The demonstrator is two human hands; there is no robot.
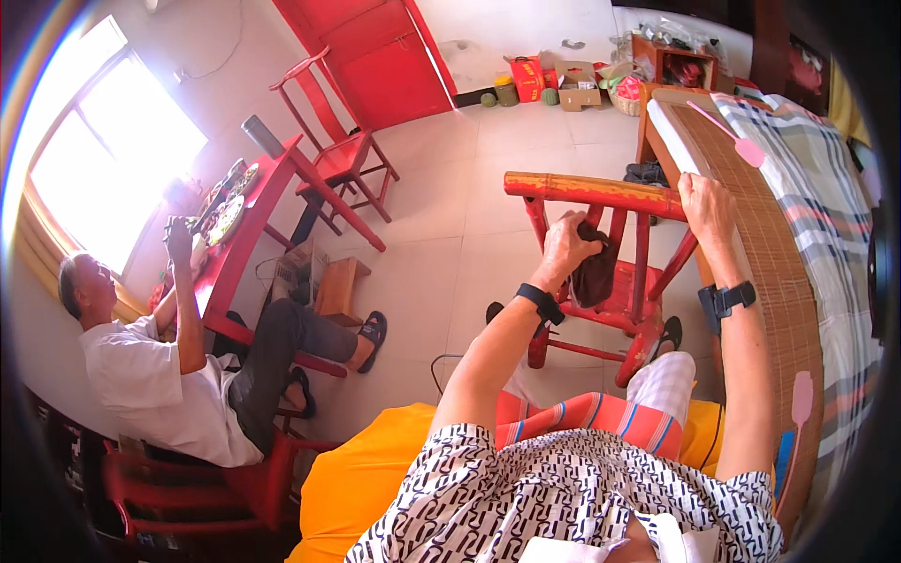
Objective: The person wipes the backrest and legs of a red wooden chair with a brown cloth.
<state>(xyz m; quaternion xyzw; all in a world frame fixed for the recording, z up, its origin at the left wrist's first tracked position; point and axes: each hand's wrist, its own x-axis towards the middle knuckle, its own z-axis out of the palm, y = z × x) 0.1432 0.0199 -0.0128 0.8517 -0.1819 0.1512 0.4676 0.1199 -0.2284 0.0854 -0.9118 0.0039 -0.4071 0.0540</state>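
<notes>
Fingers of the right hand (709,211) are curled around the right end of the worn top rail of a small red chair (631,305), while those of the left hand (566,249) grip a dark brown cloth (593,274) at the chair's back, just below that rail. Black bands (542,305) circle both wrists. On the wearer's side of the chair, a red striped cloth (582,413) lies across the lap, and an orange cover (366,460) spreads to the chair's lower left. Just right of the chair is a bed with a woven mat (751,244), a plaid blanket (807,216) and pink fly swatters (748,150). Well to the chair's left, another person (141,385) in a white shirt sits with a raised hand at a red table (239,249) bearing plates of food (225,220). A low wooden stool (340,291) stands between that table and the chair. Dark shoes (648,174) rest just beyond the chair. Farther past it, to the left, a red armchair (347,155) stands near a red door (389,70); straight beyond the chair, boxes (577,84) and a basket (627,101) line the wall (516,33).
</notes>
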